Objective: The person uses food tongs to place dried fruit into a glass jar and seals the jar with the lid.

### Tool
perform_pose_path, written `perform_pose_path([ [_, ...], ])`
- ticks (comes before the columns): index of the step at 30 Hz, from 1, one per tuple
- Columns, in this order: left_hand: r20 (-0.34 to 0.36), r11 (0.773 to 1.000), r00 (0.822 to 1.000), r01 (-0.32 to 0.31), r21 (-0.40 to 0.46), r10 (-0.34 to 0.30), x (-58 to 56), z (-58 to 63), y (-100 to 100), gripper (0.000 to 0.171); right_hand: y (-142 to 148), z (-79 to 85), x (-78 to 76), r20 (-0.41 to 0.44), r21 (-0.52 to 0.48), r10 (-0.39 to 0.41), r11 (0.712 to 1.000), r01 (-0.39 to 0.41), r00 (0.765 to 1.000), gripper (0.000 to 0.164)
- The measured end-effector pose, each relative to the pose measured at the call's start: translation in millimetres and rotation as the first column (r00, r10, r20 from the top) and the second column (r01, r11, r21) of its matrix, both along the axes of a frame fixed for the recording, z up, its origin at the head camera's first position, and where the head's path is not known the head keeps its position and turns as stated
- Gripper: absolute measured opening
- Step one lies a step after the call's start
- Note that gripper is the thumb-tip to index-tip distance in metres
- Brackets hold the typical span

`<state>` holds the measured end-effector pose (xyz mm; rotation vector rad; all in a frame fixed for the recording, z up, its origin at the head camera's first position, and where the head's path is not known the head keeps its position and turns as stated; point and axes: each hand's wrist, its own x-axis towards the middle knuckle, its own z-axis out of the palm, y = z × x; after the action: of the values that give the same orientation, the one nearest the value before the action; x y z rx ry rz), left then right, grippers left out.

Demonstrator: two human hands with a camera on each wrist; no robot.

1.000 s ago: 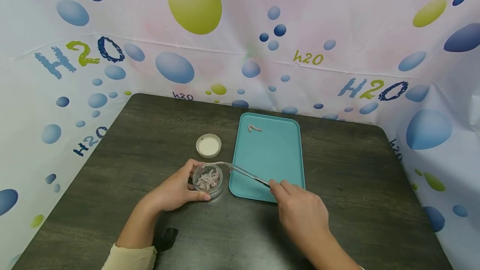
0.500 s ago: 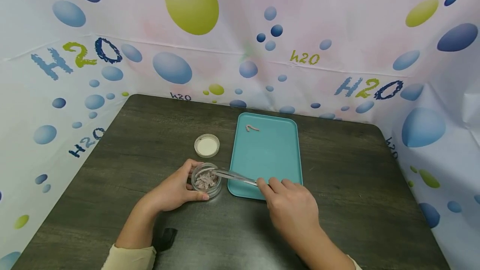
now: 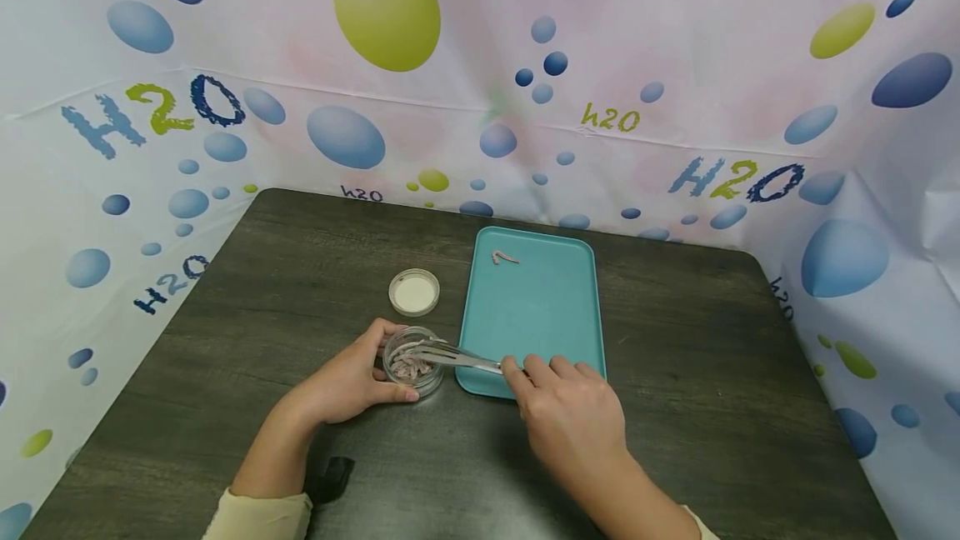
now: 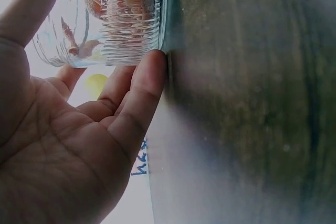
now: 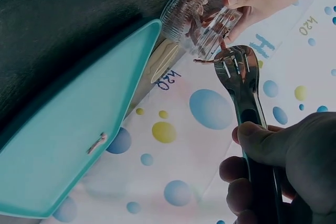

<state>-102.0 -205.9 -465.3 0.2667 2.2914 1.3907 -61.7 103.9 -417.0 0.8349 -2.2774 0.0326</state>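
Observation:
My left hand point(image 3: 348, 382) grips a small ribbed glass jar point(image 3: 429, 388) from its left side, thumb in front and fingers behind. Pale pink, worm-like strips point(image 3: 407, 368) fill the jar's lower part. In my right hand point(image 3: 573, 415) is a pair of metal tongs point(image 3: 474, 362), held along the handle; their slotted ends overlap the jar's mouth. The right wrist view shows a thin reddish strip point(image 5: 203, 61) at the tips of the tongs. One bent pink strip point(image 3: 505, 257) lies on the far left part of a turquoise tray point(image 3: 534, 307).
A round lid point(image 3: 414, 292) with a cream inside lies just behind the jar. The tray stands to the jar's right on a dark wooden table point(image 3: 690, 357). A black object point(image 3: 332, 477) shows beside my left wrist. A patterned sheet point(image 3: 480, 48) hangs behind the table.
My right hand has moved left, bringing the tongs from the jar's right rim to over its mouth. The strip stretched between tongs and rim earlier has come down into the jar. The left hand stays.

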Motion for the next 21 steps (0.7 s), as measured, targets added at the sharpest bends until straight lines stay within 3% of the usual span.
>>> perform_pose_path([
  [21, 0.007, 0.999, 1.000, 0.005, 0.035, -0.005, 0.2, -3.2, 0, 0.087, -16, -4.8, 7.8, -0.001, -0.017, 0.015, 1.000, -0.015, 1.000, 0.021],
])
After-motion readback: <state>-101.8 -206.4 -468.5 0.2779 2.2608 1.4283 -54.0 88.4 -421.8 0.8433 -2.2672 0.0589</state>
